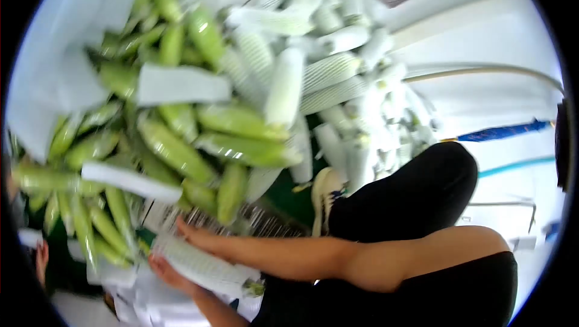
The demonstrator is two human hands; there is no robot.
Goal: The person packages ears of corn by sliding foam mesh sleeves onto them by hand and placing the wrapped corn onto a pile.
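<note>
A long vegetable in a white foam net sleeve (196,265), its green end showing, lies between my two hands, close to my body. My right hand (196,235) is along its upper side and my left hand (169,273) is at its lower left end; both appear to grip it, though blur hides some finger detail. Just beyond my hands is a pile of long green vegetables (175,149) in clear film. A printed sheet (160,215) lies partly under them, near my right hand.
Many foam-sleeved vegetables (283,86) are heaped beside the green ones. Loose white foam pieces (181,84) lie on the green pile. My bent leg and shoe (325,197) stand beside the heap. Another person's hand (42,260) shows at the left edge. A blue folded umbrella (500,131) lies at right.
</note>
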